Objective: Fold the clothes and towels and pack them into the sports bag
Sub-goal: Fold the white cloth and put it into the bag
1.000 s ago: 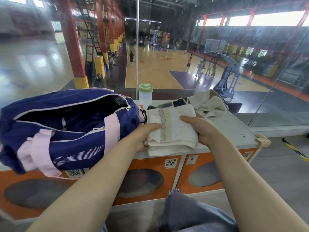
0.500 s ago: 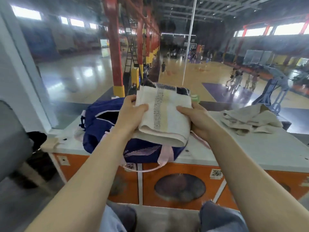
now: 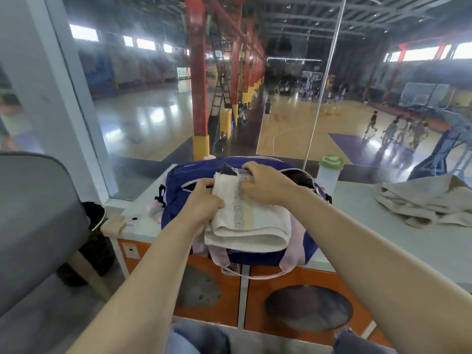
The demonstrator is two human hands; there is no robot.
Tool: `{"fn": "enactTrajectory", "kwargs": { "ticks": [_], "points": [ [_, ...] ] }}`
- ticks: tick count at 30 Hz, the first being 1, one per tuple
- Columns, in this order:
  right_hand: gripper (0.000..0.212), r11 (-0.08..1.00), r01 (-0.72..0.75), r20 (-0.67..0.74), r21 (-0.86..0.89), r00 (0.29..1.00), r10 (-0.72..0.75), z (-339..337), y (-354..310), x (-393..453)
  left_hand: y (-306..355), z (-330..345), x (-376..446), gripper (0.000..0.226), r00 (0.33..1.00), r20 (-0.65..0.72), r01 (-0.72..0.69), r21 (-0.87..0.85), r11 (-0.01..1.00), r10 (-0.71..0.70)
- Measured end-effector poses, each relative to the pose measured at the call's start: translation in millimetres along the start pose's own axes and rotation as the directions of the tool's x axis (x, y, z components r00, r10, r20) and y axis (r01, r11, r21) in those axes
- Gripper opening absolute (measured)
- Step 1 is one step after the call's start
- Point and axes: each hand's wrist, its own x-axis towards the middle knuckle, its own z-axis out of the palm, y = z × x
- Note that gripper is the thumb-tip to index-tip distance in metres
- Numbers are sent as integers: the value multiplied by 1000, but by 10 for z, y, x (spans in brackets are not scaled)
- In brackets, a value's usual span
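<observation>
A folded white towel [image 3: 251,221] with a grey patterned stripe lies at frame centre atop the navy-and-pink sports bag [image 3: 178,190], its far end at the bag's open zipper. A crumpled beige garment [image 3: 421,203] lies at right on the white countertop [image 3: 383,241].

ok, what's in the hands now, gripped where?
Both hold the folded towel over the sports bag: left hand grips its left edge, right hand its far end.

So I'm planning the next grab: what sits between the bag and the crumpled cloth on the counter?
In the head view, a bottle with a green lid stands between the bag and the cloth.
</observation>
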Motion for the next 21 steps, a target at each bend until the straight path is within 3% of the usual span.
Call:
{"fn": "enactTrajectory", "kwargs": {
  "ticks": [2,5,9,13,17,19,21],
  "points": [
    [34,999,-15,25,51,1000,14,-16,-33,94,6,-24,-2,48,1000,10,-16,-47,999,16],
    [56,985,-31,-19,172,999,35,6,-48,163,28,-69,-14,46,998,36,-43,-127,991,48],
    [62,952,-33,71,304,997,12,90,-24,158,4,-108,-33,49,994,91,-42,-124,991,53],
    [34,936,1,75,352,997,-29,94,84,176,12,-122,-24,51,995,96,-17,-127,992,29],
    [10,991,22,106,130,994,-36,34,99,196,23,-93,-56,48,995,94,-22,-96,995,31],
    [8,994,53,94,-96,995,-44,19,26,194,26,-81,-35,43,996,75,-47,-22,999,48],
    [9,914,113,-31,-390,990,-136,14,-63,196,38,-97,48,38,995,13,-103,84,991,102]
  ]
}}
